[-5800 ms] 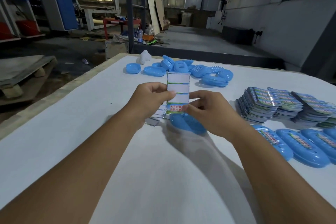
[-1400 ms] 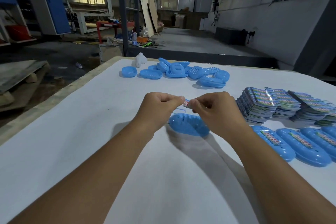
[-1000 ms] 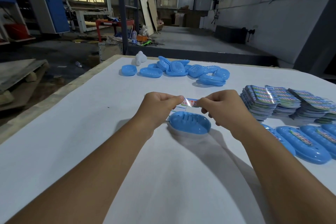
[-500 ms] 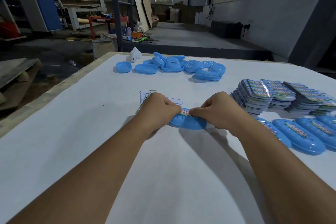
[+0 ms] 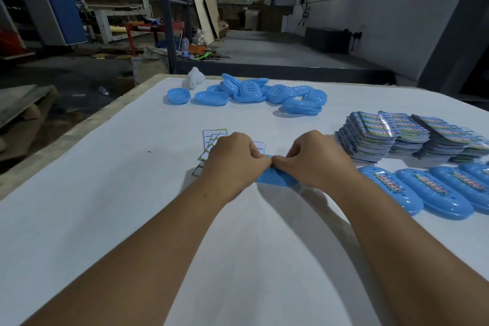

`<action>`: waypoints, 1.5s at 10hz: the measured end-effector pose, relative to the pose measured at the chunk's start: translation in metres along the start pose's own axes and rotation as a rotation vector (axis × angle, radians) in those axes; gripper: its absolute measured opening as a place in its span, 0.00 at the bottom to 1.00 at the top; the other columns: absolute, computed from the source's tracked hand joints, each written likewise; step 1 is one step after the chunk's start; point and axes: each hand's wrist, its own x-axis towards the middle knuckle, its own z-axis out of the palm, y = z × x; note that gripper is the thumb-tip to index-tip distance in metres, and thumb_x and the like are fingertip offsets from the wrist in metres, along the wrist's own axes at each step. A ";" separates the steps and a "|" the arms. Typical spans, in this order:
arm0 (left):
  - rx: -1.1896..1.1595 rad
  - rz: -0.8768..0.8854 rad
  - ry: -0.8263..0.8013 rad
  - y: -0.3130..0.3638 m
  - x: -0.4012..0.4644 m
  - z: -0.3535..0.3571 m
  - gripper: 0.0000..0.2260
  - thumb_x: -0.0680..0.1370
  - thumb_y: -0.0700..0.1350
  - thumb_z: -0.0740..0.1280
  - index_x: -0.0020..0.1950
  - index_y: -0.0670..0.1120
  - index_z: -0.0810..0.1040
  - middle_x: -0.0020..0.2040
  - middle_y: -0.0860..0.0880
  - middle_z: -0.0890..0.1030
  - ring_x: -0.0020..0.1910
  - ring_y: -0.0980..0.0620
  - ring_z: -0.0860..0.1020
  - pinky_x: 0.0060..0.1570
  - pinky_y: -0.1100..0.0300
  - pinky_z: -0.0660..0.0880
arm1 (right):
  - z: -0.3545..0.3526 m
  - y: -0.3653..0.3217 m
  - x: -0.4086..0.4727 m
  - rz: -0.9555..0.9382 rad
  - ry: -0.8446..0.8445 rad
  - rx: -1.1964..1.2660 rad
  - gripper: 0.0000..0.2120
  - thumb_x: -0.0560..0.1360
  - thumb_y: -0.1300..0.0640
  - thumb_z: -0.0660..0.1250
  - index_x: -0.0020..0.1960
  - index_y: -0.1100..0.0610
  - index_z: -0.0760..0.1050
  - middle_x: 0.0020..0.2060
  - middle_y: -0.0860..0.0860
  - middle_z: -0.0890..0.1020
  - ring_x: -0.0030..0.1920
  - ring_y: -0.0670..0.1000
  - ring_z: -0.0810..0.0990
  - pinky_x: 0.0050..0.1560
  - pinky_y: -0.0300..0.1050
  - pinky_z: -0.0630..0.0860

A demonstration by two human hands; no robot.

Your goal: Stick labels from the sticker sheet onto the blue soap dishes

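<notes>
Both hands' fingers (image 5: pixel 260 159) press atop the soap dish (image 5: pixel 275 176), label apparently hidden beneath.

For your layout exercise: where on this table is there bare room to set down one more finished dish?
Bare cloth lies left of the left hand, and near the viewer. Crowded: the labelled dishes and sticker stacks at right, the unlabelled pile far.

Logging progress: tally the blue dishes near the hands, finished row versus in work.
Row of dishes at right: 4 in view, 3 showing labels, last cut off
Dish held by left hand and right hand: 1
Total: 5
</notes>
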 end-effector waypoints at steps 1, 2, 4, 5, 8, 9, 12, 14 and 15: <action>0.029 0.045 0.013 -0.003 0.001 0.001 0.10 0.69 0.56 0.73 0.36 0.51 0.78 0.32 0.56 0.78 0.36 0.58 0.76 0.31 0.62 0.67 | -0.001 0.000 0.000 -0.017 0.011 -0.054 0.20 0.65 0.36 0.72 0.33 0.53 0.79 0.29 0.47 0.80 0.34 0.50 0.80 0.29 0.40 0.67; 0.067 0.106 0.045 -0.005 0.001 0.001 0.11 0.70 0.58 0.73 0.35 0.53 0.76 0.32 0.57 0.76 0.35 0.58 0.75 0.30 0.62 0.65 | -0.003 0.001 -0.001 -0.027 -0.005 -0.127 0.25 0.67 0.31 0.70 0.43 0.54 0.77 0.35 0.48 0.79 0.40 0.52 0.79 0.31 0.42 0.66; -0.026 0.053 0.048 -0.008 0.002 0.000 0.10 0.76 0.56 0.69 0.42 0.54 0.73 0.33 0.52 0.79 0.38 0.52 0.78 0.36 0.57 0.73 | -0.007 -0.001 -0.006 -0.254 -0.090 0.037 0.21 0.75 0.40 0.69 0.64 0.49 0.77 0.57 0.46 0.81 0.56 0.49 0.78 0.49 0.43 0.70; -0.104 0.021 0.049 -0.008 0.003 -0.002 0.09 0.80 0.55 0.63 0.43 0.53 0.72 0.37 0.54 0.79 0.42 0.52 0.78 0.42 0.54 0.75 | -0.008 -0.007 -0.012 -0.359 -0.197 0.081 0.27 0.73 0.42 0.72 0.70 0.44 0.74 0.62 0.44 0.80 0.56 0.47 0.77 0.53 0.42 0.71; -0.082 -0.034 -0.046 -0.011 0.004 -0.001 0.11 0.81 0.57 0.59 0.44 0.53 0.72 0.39 0.52 0.81 0.42 0.52 0.78 0.41 0.54 0.72 | -0.042 0.014 -0.011 -0.071 -0.327 -0.333 0.23 0.69 0.36 0.68 0.60 0.45 0.78 0.53 0.48 0.81 0.49 0.53 0.78 0.50 0.47 0.77; -0.056 -0.025 -0.058 -0.013 0.005 0.000 0.10 0.81 0.57 0.60 0.45 0.53 0.73 0.37 0.53 0.79 0.40 0.52 0.77 0.39 0.55 0.69 | -0.055 0.027 -0.009 -0.003 -0.348 -0.361 0.19 0.66 0.38 0.70 0.39 0.54 0.79 0.34 0.49 0.83 0.37 0.52 0.81 0.39 0.44 0.77; -0.032 0.004 -0.064 -0.013 0.007 0.000 0.10 0.81 0.57 0.60 0.44 0.53 0.74 0.38 0.54 0.80 0.40 0.55 0.77 0.40 0.55 0.69 | -0.070 0.043 -0.007 0.106 -0.335 -0.382 0.14 0.68 0.60 0.70 0.54 0.57 0.81 0.45 0.54 0.85 0.43 0.56 0.83 0.46 0.46 0.81; -0.041 0.021 -0.068 -0.013 0.004 -0.004 0.10 0.81 0.56 0.62 0.44 0.52 0.74 0.34 0.55 0.79 0.36 0.55 0.75 0.36 0.57 0.67 | -0.067 0.048 -0.002 0.093 -0.325 -0.332 0.17 0.73 0.65 0.64 0.60 0.59 0.80 0.55 0.57 0.83 0.52 0.59 0.82 0.55 0.52 0.81; -0.105 0.051 -0.005 -0.012 0.004 -0.005 0.09 0.80 0.55 0.65 0.43 0.53 0.76 0.28 0.56 0.77 0.35 0.54 0.75 0.38 0.57 0.69 | -0.055 0.041 0.004 0.002 -0.221 -0.241 0.14 0.73 0.60 0.67 0.58 0.56 0.80 0.51 0.54 0.83 0.52 0.57 0.82 0.49 0.50 0.79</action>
